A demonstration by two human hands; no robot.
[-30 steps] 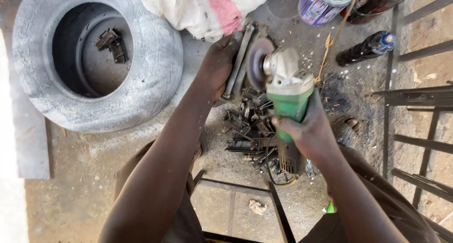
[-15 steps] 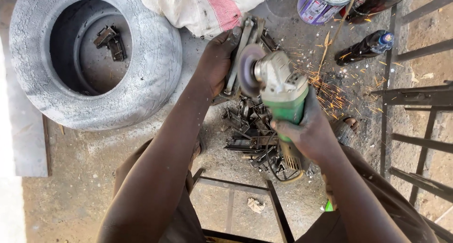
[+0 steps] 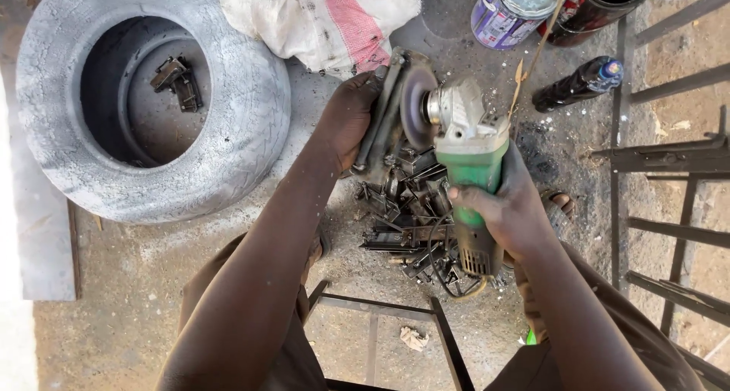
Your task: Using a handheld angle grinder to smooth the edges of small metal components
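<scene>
Head view, right hand (image 3: 511,208) clenched round a green-bodied angle grinder (image 3: 468,151) with grey head and round disc, left hand (image 3: 348,117) gripping a long metal piece (image 3: 382,108) against the disc, above a heap of metal scraps (image 3: 407,224), one pale tyre (image 3: 152,102), two paint cans (image 3: 511,9), one dark bottle (image 3: 576,85)

Both bare forearms reach up from the bottom of the frame toward its middle. The left hand (image 3: 348,117) sits just above centre, knuckles toward the camera, its fingers curled shut around something narrow, with the wrist bent slightly to the right. The left forearm runs down to the lower left. The right hand (image 3: 508,208) lies right of centre, closed in a full grip, thumb on the left side. Its forearm slants to the lower right corner.
</scene>
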